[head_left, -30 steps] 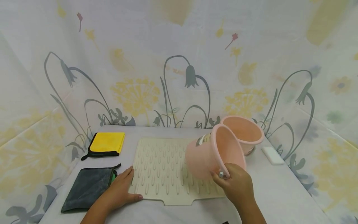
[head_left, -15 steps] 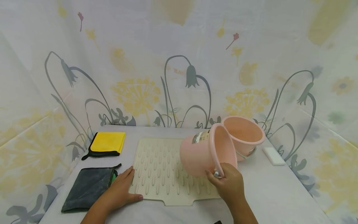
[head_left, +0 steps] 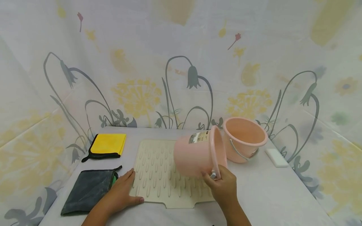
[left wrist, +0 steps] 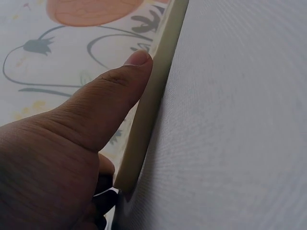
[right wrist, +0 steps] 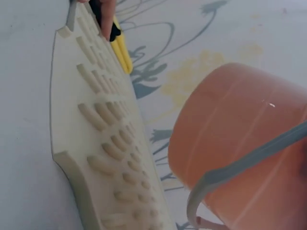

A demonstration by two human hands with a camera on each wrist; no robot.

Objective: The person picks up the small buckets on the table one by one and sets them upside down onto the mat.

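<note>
My right hand grips the rim of a pink bucket, which is tipped on its side above the mat with its mouth facing right. A label shows on the bucket's upper side, and its grey handle crosses the right wrist view. Below it lies a cream ridged mat with a tab on its near edge. My left hand rests at the mat's near left corner, fingers along the left edge and thumb on the front edge. In the left wrist view the thumb lies straight against the mat's side.
A second pink bucket stands upright at the back right, with a white block beside it. On the left lie a folded yellow cloth with black trim and a dark grey folded cloth. A patterned curtain hangs behind the table.
My right hand has moved left with the tipped bucket, turning its mouth further to the right and showing more of the standing bucket. The left hand has stayed at the mat's corner.
</note>
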